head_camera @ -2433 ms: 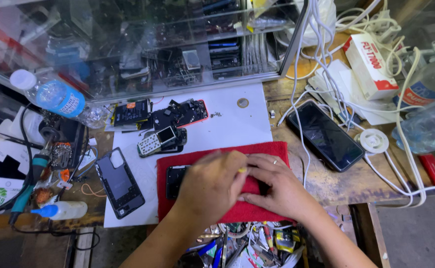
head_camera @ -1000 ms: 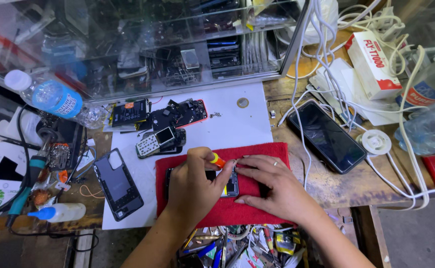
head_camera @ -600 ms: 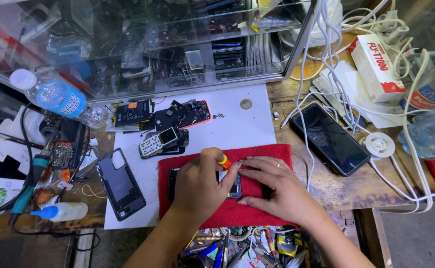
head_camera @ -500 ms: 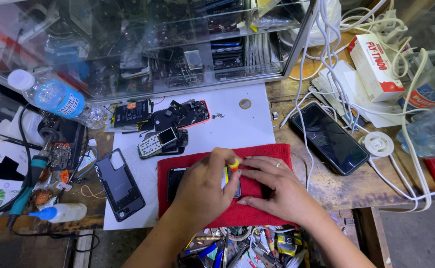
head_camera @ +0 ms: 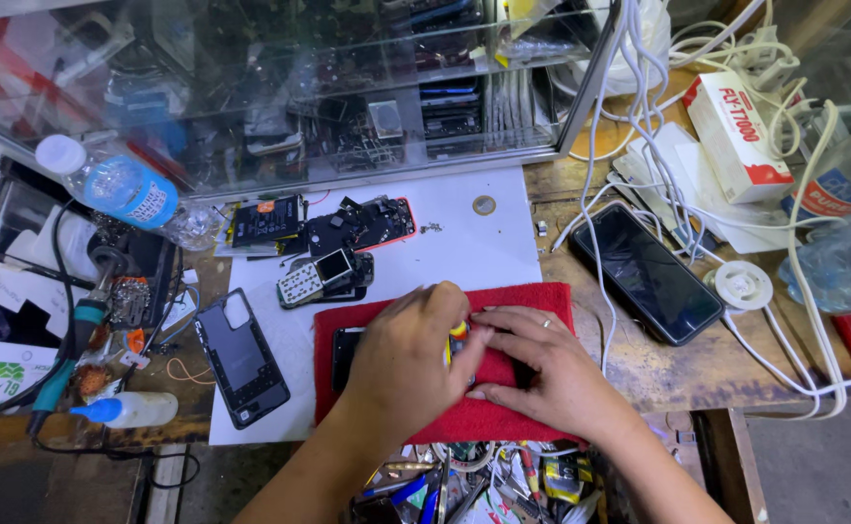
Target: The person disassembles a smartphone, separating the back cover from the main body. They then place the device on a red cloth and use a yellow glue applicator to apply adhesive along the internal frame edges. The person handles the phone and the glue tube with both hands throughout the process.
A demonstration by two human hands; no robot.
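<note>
Red cloth (head_camera: pixel 532 306) near the tabletop's front edge carries a dark phone (head_camera: pixel 346 351); left hand (head_camera: pixel 408 361) curls around a yellow-handled screwdriver (head_camera: pixel 458 332), right hand (head_camera: pixel 542 374) lies flat, steadying. Unscrewing seems underway; steady downward pressure is needed.

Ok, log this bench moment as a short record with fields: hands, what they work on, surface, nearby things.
left hand: left hand grips a small screwdriver with a yellow and red handle, over a dark phone
right hand: right hand rests flat beside it, ring on one finger
surface: red cloth on a white sheet
left of cloth: black phone back cover
right of cloth: black phone, screen up, among white cables
behind: opened phone parts, water bottle, glass cabinet
</note>
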